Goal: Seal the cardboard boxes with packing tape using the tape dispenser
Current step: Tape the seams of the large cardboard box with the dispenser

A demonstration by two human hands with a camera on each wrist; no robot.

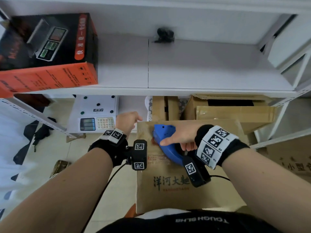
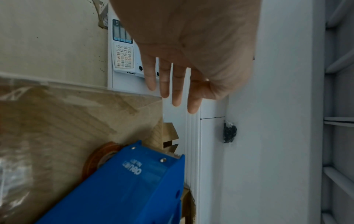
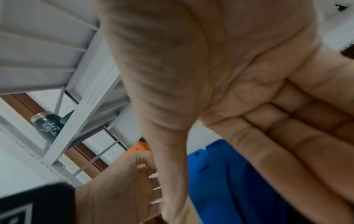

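A brown cardboard box with printed characters lies in front of me, its top facing up. My right hand grips the handle of a blue tape dispenser that rests on the far part of the box top; the thumb lies along its side. The dispenser carries a brown tape roll, and its blue body sits under my curled fingers. My left hand hovers with straight fingers at the box's far left corner, holding nothing.
A white shelf runs above the box, with a black and orange scale carton on its left. A white weighing scale sits on the floor to the left. More cardboard boxes stand behind and to the right.
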